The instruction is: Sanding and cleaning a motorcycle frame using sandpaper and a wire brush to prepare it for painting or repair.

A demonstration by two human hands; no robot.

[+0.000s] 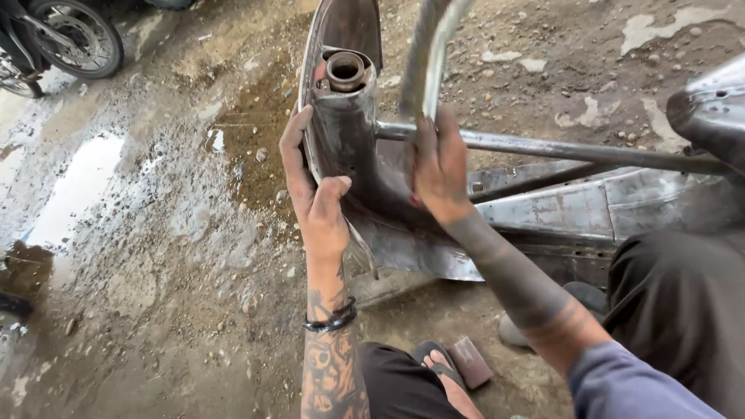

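A bare metal scooter frame (543, 209) lies on the dirt floor, its steering column (341, 116) with the round open tube end (345, 71) pointing up at me. My left hand (310, 194) grips the left edge of the column's sheet-metal shield, fingers around its rim and thumb on the front. My right hand (438, 167) presses on the shield where a bent steel tube (427, 54) rises. A straight steel bar (559, 147) runs to the right behind it. What lies under the right palm is hidden.
Wet, stony ground with a puddle (74, 186) spreads to the left. A motorcycle wheel (74, 35) stands at the top left. A small rectangular block (469, 361) lies by my sandalled foot (442, 368). Another metal panel (710, 109) sits at the right edge.
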